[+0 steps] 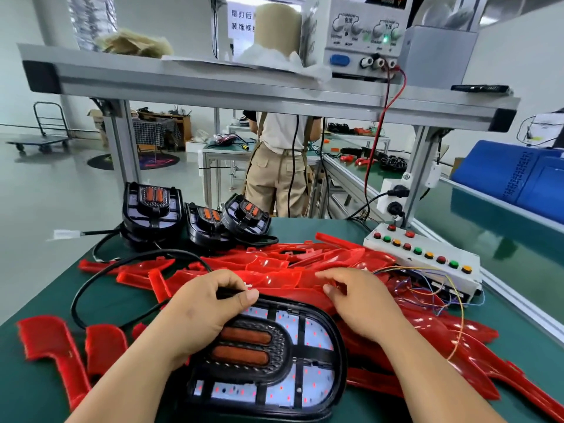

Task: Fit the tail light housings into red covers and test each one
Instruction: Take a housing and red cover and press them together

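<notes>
A black tail light housing (293, 355) with two orange lenses and a white LED board lies in front of me on the green mat. My left hand (201, 312) grips its top left edge, thumb pressed near a small white connector. My right hand (363, 303) rests with curled fingers on a red cover (287, 279) just beyond the housing. A heap of red covers (305, 257) spreads across the mat. Three more housings (152, 209) stand at the back left.
A white test box (427, 257) with coloured buttons and loose wires sits at the right. A power supply (363, 35) stands on the overhead shelf. A black cable (91, 288) loops at the left. Another person (280, 166) stands behind the bench.
</notes>
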